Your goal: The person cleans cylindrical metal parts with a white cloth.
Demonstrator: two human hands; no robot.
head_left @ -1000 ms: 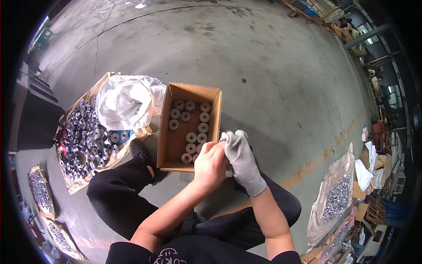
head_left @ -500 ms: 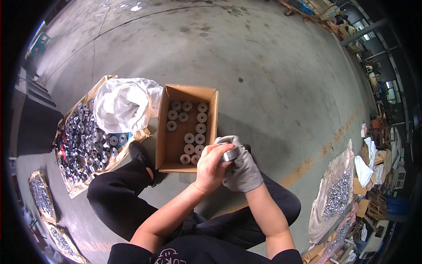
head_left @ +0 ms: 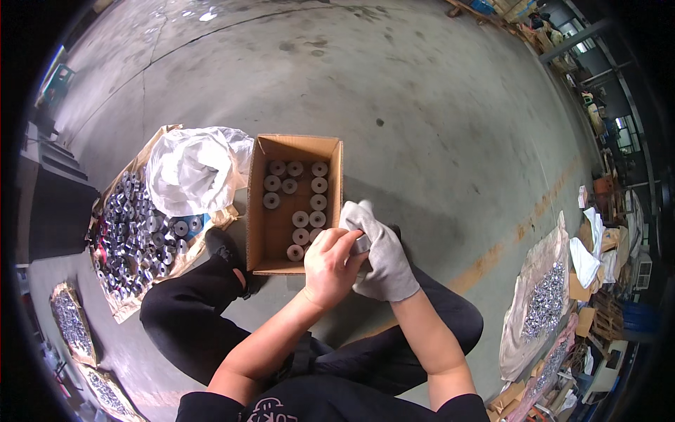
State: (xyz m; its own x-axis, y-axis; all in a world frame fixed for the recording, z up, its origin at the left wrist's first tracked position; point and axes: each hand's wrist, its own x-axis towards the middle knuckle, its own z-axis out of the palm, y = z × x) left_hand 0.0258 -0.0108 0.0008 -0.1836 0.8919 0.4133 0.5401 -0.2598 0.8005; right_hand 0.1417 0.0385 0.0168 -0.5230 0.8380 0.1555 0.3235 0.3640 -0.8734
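Note:
My bare left hand (head_left: 328, 266) and my right hand (head_left: 385, 261), in a grey glove, meet just off the near right corner of an open cardboard box (head_left: 257, 246). Between them is a short silvery metal cylinder (head_left: 361, 245), mostly covered by my fingers. The left fingers pinch it, while the gloved hand wraps it from the right. Inside the box, similar round metal pieces (head_left: 272, 201), each with a centre hole, stand in loose rows. My left hand hides the box's near right corner and some pieces there.
Left of the box, a heap of metal cylinders (head_left: 133, 235) lies on tan sheeting beside a crumpled white plastic bag (head_left: 193, 169). Small metal parts (head_left: 545, 302) lie on a sheet at the right. My bent legs (head_left: 190, 302) flank the box's near side. A dark cabinet (head_left: 60, 204) stands far left.
My left hand has turned and its fingers now cover more of the metal cylinder. The gloved hand has shifted slightly up and left, closing further around it.

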